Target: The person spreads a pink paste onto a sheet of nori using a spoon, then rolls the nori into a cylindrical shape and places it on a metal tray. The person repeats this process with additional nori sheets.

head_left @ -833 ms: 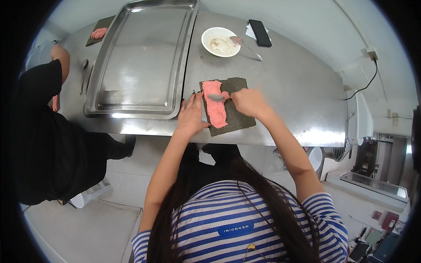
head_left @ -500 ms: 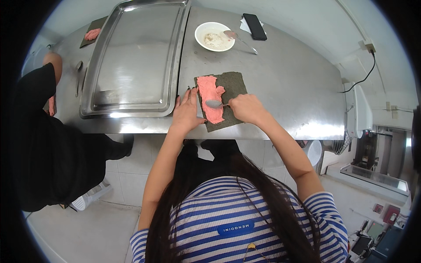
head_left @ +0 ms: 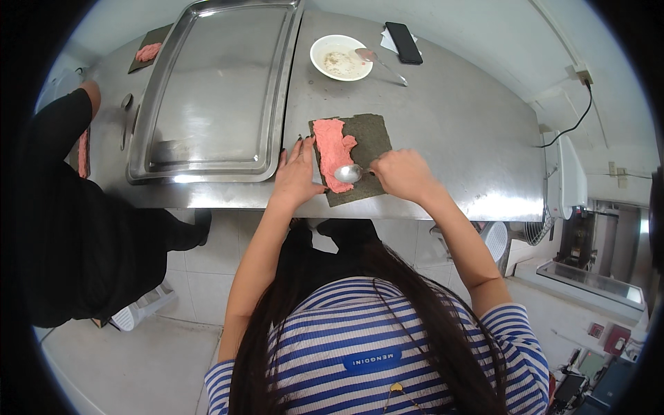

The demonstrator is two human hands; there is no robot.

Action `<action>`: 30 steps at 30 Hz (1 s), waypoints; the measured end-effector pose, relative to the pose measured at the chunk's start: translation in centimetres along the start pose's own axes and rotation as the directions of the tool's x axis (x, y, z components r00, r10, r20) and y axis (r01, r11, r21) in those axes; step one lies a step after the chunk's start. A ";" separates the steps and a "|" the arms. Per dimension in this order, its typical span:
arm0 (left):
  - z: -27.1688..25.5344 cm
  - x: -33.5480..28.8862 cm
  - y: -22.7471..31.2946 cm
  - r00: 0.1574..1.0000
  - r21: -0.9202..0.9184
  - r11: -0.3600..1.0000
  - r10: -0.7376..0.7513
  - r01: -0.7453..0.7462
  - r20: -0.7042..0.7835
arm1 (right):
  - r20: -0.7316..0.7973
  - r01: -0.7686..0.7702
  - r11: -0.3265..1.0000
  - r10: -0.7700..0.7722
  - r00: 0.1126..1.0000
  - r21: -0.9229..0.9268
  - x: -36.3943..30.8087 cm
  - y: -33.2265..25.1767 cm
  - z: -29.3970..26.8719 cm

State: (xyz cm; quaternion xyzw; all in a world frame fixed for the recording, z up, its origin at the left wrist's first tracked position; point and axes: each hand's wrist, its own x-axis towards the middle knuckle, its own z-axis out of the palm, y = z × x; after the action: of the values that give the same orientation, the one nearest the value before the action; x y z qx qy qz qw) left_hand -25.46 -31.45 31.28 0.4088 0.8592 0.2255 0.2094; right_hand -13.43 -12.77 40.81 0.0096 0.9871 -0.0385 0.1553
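- A pink paste strip (head_left: 333, 149) is lying along the left side of a dark sheet (head_left: 373, 135), near the worktop's (head_left: 477, 138) near edge; its long axis is running far to near, roughly square to that edge.
- A spoon (head_left: 348, 173) is crossing over the strip's near half, its handle pointing right.
- The right hand (head_left: 404, 174) is closing around that handle, over the sheet's right side.
- The left hand (head_left: 296, 176), nearer the strip, is resting with fingers spread along the sheet's left edge; the hands are staying apart, the strip between them.
- Leftward, a metal tray (head_left: 214, 90) is limiting room; the wider stretch is running toward the worktop's right edge.
- Toward the far edge, a white bowl (head_left: 315, 63) is sitting beyond the sheet.
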 end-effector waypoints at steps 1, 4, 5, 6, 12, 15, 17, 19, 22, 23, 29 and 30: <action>0.0 0.0 0.1 1.000 0.005 1.000 0.005 -0.005 -0.001 | -0.043 0.013 1.000 -0.013 0.999 -0.005 0.0 -0.1 -0.1; 0.0 0.0 0.2 1.000 0.034 0.999 0.001 -0.001 0.011 | -0.208 0.156 0.979 -0.181 0.961 -0.131 1.2 -0.8 2.3; 0.0 0.1 0.1 1.000 0.042 0.999 0.003 -0.003 0.015 | -0.220 0.148 0.975 -0.183 0.958 -0.167 1.7 -1.0 2.7; 0.1 0.1 0.1 1.000 0.049 0.999 0.005 -0.006 0.020 | -0.231 0.139 0.969 -0.186 0.955 -0.202 2.1 -1.3 3.0; -0.1 0.1 0.1 1.000 0.050 0.999 0.003 -0.004 0.030 | -0.194 -0.065 0.981 0.029 0.980 -0.183 2.8 0.1 1.6; -0.3 0.1 0.1 0.999 0.055 0.998 -0.005 0.002 0.052 | -0.133 -0.068 0.992 0.053 0.990 -0.105 2.4 -0.5 0.1; -0.3 0.2 0.1 0.998 0.055 0.998 0.001 -0.004 0.061 | -0.103 -0.033 0.996 0.024 0.994 -0.084 2.1 -1.1 0.4; -0.3 0.1 0.0 0.998 0.051 0.999 0.003 -0.006 0.061 | -0.077 0.026 0.996 -0.033 0.996 -0.086 2.2 -1.5 1.9; 0.0 0.1 -0.3 0.999 0.052 0.998 0.039 -0.040 0.025 | -0.049 0.022 0.997 -0.026 0.998 -0.073 1.5 -2.3 2.1; 0.0 0.1 -0.3 0.999 0.052 0.998 0.032 -0.034 0.034 | -0.028 0.029 0.997 -0.032 0.999 -0.078 1.1 -2.6 2.2; -0.2 0.0 -0.2 0.999 0.036 0.999 0.030 -0.031 0.038 | -0.044 0.016 0.998 -0.019 0.999 -0.067 -1.3 -3.7 3.2; -0.4 0.0 -0.1 0.999 0.040 0.999 0.021 -0.023 0.042 | -0.055 0.017 0.998 -0.021 0.998 -0.061 -1.7 -4.0 3.3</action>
State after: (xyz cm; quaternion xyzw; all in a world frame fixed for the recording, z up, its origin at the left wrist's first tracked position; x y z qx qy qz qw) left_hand -25.68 -31.59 31.55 0.4271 0.8544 0.2018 0.2166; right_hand -10.97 -17.01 38.53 -0.0034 0.9918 -0.0096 0.1278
